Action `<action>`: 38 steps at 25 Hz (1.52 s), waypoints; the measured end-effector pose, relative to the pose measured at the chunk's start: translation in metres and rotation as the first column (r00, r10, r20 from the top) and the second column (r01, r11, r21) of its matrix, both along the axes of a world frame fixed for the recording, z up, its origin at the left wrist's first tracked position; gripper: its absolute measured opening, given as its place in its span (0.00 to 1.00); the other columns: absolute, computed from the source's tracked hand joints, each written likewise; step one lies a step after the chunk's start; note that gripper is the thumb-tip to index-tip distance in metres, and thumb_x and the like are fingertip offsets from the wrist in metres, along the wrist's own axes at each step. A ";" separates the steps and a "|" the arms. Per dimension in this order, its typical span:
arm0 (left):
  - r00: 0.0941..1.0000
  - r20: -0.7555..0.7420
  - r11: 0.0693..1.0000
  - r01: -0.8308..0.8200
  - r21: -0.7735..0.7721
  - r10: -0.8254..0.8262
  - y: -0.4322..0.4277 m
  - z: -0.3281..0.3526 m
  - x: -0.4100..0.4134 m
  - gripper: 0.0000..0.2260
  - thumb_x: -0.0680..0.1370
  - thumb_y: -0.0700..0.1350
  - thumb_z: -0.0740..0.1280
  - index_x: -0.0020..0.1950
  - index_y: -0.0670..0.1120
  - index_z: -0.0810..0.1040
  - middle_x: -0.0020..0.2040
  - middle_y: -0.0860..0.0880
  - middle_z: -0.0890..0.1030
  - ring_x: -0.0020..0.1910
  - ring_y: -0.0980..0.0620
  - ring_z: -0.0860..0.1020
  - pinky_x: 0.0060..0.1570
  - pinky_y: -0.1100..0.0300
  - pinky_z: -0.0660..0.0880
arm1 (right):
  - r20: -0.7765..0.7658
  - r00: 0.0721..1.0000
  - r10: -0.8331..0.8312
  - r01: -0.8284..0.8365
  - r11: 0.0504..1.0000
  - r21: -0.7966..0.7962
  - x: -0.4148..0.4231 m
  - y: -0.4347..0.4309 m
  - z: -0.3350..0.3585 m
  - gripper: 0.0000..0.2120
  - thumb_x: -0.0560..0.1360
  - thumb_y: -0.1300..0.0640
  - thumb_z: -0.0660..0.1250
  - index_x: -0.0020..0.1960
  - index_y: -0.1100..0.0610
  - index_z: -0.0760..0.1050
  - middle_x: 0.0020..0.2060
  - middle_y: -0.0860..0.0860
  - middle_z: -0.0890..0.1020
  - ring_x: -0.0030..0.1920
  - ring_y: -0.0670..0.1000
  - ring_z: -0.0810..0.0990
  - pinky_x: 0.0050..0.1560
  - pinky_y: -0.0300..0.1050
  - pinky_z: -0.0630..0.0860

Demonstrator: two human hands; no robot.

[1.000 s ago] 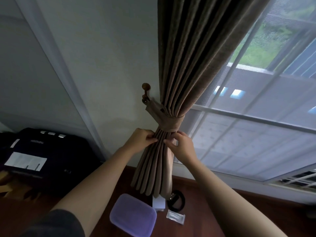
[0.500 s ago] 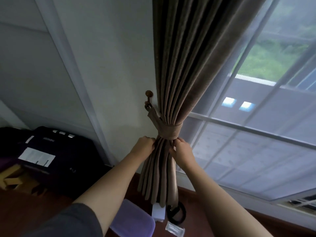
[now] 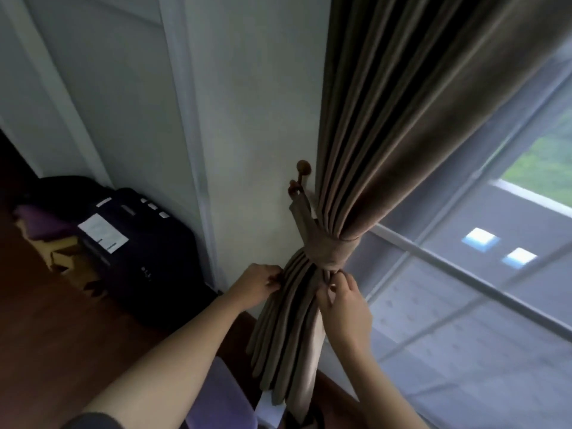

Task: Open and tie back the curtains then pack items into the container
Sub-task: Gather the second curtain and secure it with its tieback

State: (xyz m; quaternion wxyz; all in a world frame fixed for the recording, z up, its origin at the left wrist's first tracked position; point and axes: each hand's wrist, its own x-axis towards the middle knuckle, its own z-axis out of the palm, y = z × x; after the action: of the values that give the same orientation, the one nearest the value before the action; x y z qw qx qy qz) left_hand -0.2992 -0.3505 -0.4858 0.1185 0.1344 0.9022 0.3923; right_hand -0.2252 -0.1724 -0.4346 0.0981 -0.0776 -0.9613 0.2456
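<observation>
A brown pleated curtain (image 3: 380, 144) hangs gathered beside the window. A matching fabric tieback (image 3: 332, 250) wraps it and runs up to a wooden wall hook (image 3: 301, 171). Just below the tieback, my left hand (image 3: 257, 284) pinches the curtain's left folds. My right hand (image 3: 345, 303) pinches the folds on the right side, fingers closed on fabric. A purple plastic container (image 3: 223, 397) lies on the floor under the curtain, mostly hidden by my left forearm.
A dark suitcase (image 3: 136, 243) with a white label stands against the wall at the left. The window (image 3: 483, 274) with a white frame fills the right side. Wooden floor (image 3: 46, 329) spreads below at the left. A white item (image 3: 270, 408) shows under the curtain's hem.
The view has swung left and closer to the curtain. Both hands stay pinching the folds under the tieback. The small floor items by the container have dropped out of sight.
</observation>
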 end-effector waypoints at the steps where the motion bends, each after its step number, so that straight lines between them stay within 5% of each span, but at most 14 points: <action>1: 0.999 0.031 0.998 -0.020 0.063 0.018 -0.004 -0.002 -0.001 0.07 0.76 0.40 0.67 0.51 0.39 0.81 0.49 0.44 0.83 0.45 0.55 0.82 0.48 0.65 0.74 | -0.031 1.000 0.006 -0.006 1.000 0.006 -0.001 0.004 -0.002 0.10 0.77 0.52 0.61 0.55 0.56 0.72 0.60 0.49 0.76 0.50 0.57 0.79 0.37 0.47 0.71; 4: 0.999 0.028 0.987 -0.038 0.158 0.034 -0.016 -0.008 -0.008 0.12 0.77 0.41 0.67 0.60 0.43 0.79 0.53 0.55 0.78 0.43 0.73 0.76 0.49 0.81 0.67 | -0.087 0.996 0.018 -0.016 0.999 0.030 -0.004 0.004 -0.011 0.08 0.77 0.54 0.62 0.54 0.56 0.71 0.50 0.51 0.80 0.44 0.59 0.80 0.34 0.47 0.69; 8: 0.979 -0.197 0.993 0.073 0.096 -0.053 -0.013 -0.023 -0.018 0.07 0.76 0.38 0.66 0.52 0.41 0.81 0.48 0.53 0.79 0.47 0.58 0.77 0.47 0.73 0.70 | -0.113 0.986 -0.123 0.119 0.992 -0.044 -0.004 -0.013 -0.023 0.05 0.77 0.56 0.60 0.51 0.57 0.68 0.40 0.51 0.77 0.42 0.63 0.78 0.34 0.46 0.61; 11: 0.954 -0.293 0.990 0.101 0.100 -0.067 -0.013 -0.041 -0.018 0.11 0.74 0.47 0.62 0.37 0.40 0.74 0.30 0.55 0.72 0.29 0.60 0.71 0.33 0.63 0.65 | -0.210 0.953 -0.217 0.173 0.963 -0.208 -0.003 -0.035 -0.039 0.15 0.75 0.48 0.55 0.56 0.53 0.71 0.56 0.48 0.78 0.52 0.56 0.78 0.40 0.43 0.65; 13: 0.910 -0.413 0.989 0.095 0.109 -0.042 -0.016 -0.053 -0.017 0.14 0.72 0.51 0.57 0.34 0.41 0.72 0.27 0.53 0.71 0.26 0.55 0.69 0.29 0.62 0.60 | -0.272 0.937 -0.220 0.155 0.958 -0.242 -0.003 -0.051 -0.049 0.20 0.75 0.44 0.56 0.63 0.50 0.71 0.71 0.42 0.67 0.62 0.45 0.71 0.47 0.40 0.67; 17: 0.809 -0.587 0.994 0.084 0.070 -0.027 -0.019 -0.078 -0.005 0.10 0.72 0.46 0.59 0.34 0.43 0.73 0.28 0.47 0.75 0.26 0.49 0.74 0.27 0.61 0.64 | -0.278 0.929 -0.245 0.166 0.946 -0.278 -0.001 -0.069 -0.070 0.23 0.75 0.56 0.66 0.69 0.54 0.67 0.74 0.39 0.54 0.67 0.40 0.58 0.50 0.40 0.67; 22: 0.801 -0.595 0.983 0.151 0.103 -0.060 -0.019 -0.104 -0.009 0.04 0.71 0.44 0.57 0.40 0.48 0.71 0.32 0.48 0.76 0.33 0.54 0.72 0.31 0.61 0.68 | -0.325 0.915 -0.238 0.174 0.962 -0.212 -0.009 -0.068 -0.093 0.18 0.69 0.63 0.67 0.58 0.59 0.72 0.74 0.40 0.58 0.55 0.48 0.71 0.38 0.41 0.69; 27: 0.979 -0.200 0.939 0.096 0.330 -0.030 -0.029 -0.127 -0.005 0.14 0.75 0.40 0.67 0.47 0.59 0.69 0.41 0.58 0.79 0.40 0.64 0.78 0.42 0.66 0.75 | -0.144 0.959 -0.244 0.196 0.938 -0.287 -0.002 -0.060 -0.117 0.27 0.68 0.58 0.69 0.65 0.49 0.66 0.75 0.37 0.57 0.60 0.43 0.73 0.47 0.38 0.71; 29: 0.966 -0.256 0.957 0.100 0.274 -0.028 -0.027 -0.130 -0.010 0.14 0.74 0.40 0.68 0.52 0.59 0.73 0.40 0.58 0.78 0.41 0.61 0.78 0.43 0.61 0.75 | -0.073 0.962 -0.264 0.233 0.927 -0.294 0.001 -0.059 -0.130 0.31 0.67 0.53 0.68 0.68 0.49 0.65 0.71 0.43 0.68 0.62 0.48 0.75 0.50 0.40 0.71; 31: 0.915 -0.392 0.983 0.150 0.106 -0.097 -0.025 -0.135 -0.017 0.05 0.73 0.42 0.67 0.47 0.48 0.78 0.40 0.49 0.78 0.43 0.48 0.76 0.43 0.55 0.75 | -0.016 0.951 -0.309 0.293 0.916 -0.274 0.003 -0.056 -0.145 0.23 0.69 0.53 0.68 0.63 0.51 0.70 0.56 0.48 0.79 0.54 0.53 0.79 0.45 0.42 0.70; 34: 0.929 -0.307 0.975 0.222 0.019 -0.205 -0.033 -0.140 -0.023 0.07 0.76 0.41 0.65 0.38 0.45 0.69 0.35 0.46 0.75 0.37 0.45 0.76 0.35 0.58 0.70 | 0.025 0.945 -0.325 0.325 0.936 -0.133 0.010 -0.054 -0.158 0.04 0.74 0.56 0.66 0.45 0.56 0.73 0.38 0.54 0.81 0.41 0.59 0.79 0.37 0.46 0.65; 38: 0.831 -0.524 0.982 0.175 -0.072 -0.187 -0.037 -0.155 -0.008 0.04 0.71 0.39 0.63 0.38 0.42 0.70 0.30 0.46 0.74 0.28 0.48 0.73 0.28 0.63 0.67 | -0.001 0.937 -0.349 0.348 0.935 -0.072 0.019 -0.053 -0.182 0.10 0.72 0.61 0.68 0.34 0.60 0.70 0.31 0.59 0.80 0.34 0.63 0.76 0.33 0.47 0.60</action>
State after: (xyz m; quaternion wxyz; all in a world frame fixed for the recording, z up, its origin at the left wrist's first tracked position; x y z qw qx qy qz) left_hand -0.3072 -0.3870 -0.6408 -0.0963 0.3206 0.8870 0.3180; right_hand -0.2066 -0.2256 -0.6162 0.1437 -0.2487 -0.9223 0.2586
